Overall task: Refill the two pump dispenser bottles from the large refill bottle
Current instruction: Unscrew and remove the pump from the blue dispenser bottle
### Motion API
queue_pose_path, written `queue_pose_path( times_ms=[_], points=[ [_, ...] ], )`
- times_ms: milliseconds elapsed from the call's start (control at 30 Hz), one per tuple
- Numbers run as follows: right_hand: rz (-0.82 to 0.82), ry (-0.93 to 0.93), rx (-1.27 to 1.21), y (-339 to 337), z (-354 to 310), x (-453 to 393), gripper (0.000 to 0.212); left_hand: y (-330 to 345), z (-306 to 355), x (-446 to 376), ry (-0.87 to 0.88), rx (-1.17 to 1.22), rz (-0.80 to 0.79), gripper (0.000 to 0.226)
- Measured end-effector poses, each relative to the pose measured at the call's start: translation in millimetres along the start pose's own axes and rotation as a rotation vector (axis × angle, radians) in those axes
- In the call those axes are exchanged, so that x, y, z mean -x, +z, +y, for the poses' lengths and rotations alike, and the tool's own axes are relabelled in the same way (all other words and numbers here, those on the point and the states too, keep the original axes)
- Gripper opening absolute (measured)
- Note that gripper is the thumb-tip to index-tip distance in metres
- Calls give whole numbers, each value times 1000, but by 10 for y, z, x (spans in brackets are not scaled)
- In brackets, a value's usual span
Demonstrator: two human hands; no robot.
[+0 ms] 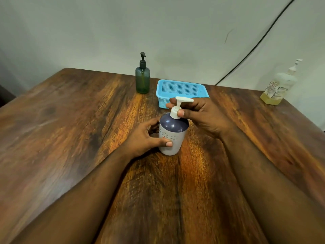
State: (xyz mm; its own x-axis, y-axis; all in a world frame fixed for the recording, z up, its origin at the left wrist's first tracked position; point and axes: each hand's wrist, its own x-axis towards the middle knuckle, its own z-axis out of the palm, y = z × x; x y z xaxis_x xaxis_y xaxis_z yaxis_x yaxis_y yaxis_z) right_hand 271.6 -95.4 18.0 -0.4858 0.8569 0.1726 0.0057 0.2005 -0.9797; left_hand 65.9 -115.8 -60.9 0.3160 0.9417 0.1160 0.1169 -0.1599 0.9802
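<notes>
The wooden table (70, 131) carries everything, and the work sits at its middle: a white-and-navy pump dispenser bottle (171, 136) stands upright there. The left hand (144, 138) wraps its body, thumb on the near face, fingers curled round the left side. The right hand (198, 113) pinches the white pump collar (175, 114) between thumb and fingers, just under the spout.

This looks like the opening step: unscrewing the pump from the first dispenser so it can be filled. The next move would call for a firm hold on the body while the collar is twisted, then lifting the pump with its dip tube straight up and out.

Near the far edge stands the green pump bottle (142, 80), its black pump on, apparently untouched. Just right of it lies a blue plastic basket (181, 88), partly covered by the right hand. The large refill bottle (279, 85) stands at the far right corner, well apart from the hands, with yellowish liquid low in it.

Hard to make out: the refill bottle is blurred and its label unreadable. The white bottle is opaque, so its level is hidden, and whether the collar is already loosened cannot be told.
</notes>
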Motion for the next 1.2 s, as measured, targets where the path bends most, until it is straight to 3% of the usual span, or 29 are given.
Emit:
queue_pose_path(
  times_ms=[100, 233, 467, 633, 767, 933, 1067, 1200],
  points=[
    [107, -50, 36, 47, 101, 17, 54, -22, -50, -22, 1, 2, -9, 74],
    [245, -140, 3, 104, 217, -7, 45, -26, -70, -49, 12, 28, -19, 76],
    [297, -170, -202, 170, 294, 89, 37, -26, -76, -55, 15, 59, -40, 75],
    [387, -144, -98, 292, 292, 82, 41, -34, -98, -48, 26, 47, -19, 82],
    [402, -184, -279, 296, 310, 110, 34, -21, -79, -33, 39, 43, -10, 77],
    [403, -178, -155, 332, 292, 68, 49, -26, -80, -43, 37, 38, -12, 78],
    [375, -209, -274, 291, 320, 104, 54, -10, -76, -46, 41, 42, -13, 75],
    [416, -179, -131, 316, 291, 69, 67, -3, -72, -51, 32, 44, -7, 72]
  ],
)
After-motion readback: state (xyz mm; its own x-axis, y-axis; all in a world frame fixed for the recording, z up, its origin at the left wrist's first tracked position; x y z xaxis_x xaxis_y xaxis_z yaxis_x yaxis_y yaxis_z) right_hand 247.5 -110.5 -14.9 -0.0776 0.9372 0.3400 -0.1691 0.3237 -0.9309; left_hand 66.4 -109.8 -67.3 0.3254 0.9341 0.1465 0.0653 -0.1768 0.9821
